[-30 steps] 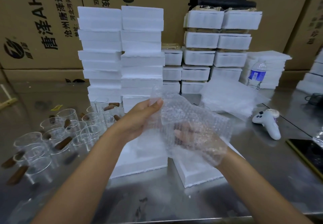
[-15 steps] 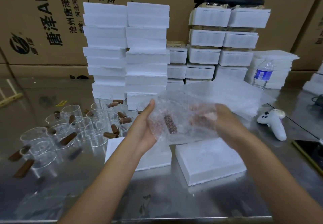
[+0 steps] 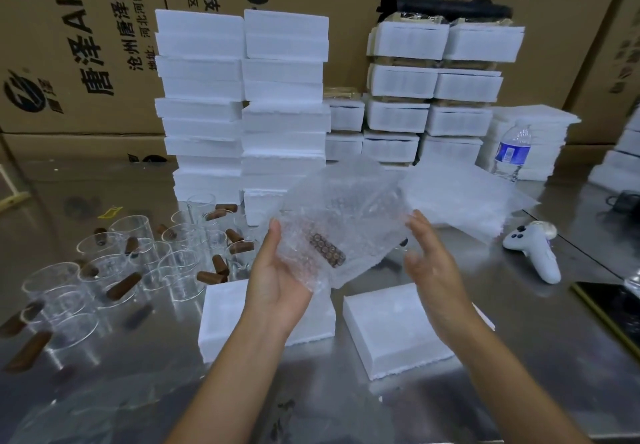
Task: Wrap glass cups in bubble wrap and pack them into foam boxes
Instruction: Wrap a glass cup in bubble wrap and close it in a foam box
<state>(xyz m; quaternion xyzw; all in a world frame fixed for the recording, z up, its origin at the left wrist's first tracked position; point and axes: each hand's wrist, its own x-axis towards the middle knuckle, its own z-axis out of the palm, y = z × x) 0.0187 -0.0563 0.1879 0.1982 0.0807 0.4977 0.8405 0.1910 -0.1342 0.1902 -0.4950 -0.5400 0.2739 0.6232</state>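
Observation:
My left hand (image 3: 277, 281) holds a glass cup bundled in bubble wrap (image 3: 349, 222) above the table, palm up, with the fingers hidden behind the wrap. The cup's brown handle (image 3: 327, 249) shows through the bubbles. My right hand (image 3: 429, 260) is beside the bundle's right edge with its fingers relaxed, holding nothing. Two white foam box halves lie below my hands, one on the left (image 3: 221, 319) and one on the right (image 3: 391, 329). Several bare glass cups with brown handles (image 3: 114, 270) stand on the steel table at the left.
A pile of bubble wrap sheets (image 3: 460, 194) lies behind my right hand. Foam box stacks (image 3: 242, 97) and packed boxes (image 3: 443, 80) line the back, in front of cardboard cartons. At the right are a water bottle (image 3: 512, 153), a white controller (image 3: 533, 253) and a dark flat device (image 3: 609, 308).
My right hand has let go of the bundle's right side and drawn back a little. My left hand keeps hold of the wrapped cup, with its handle turned towards me.

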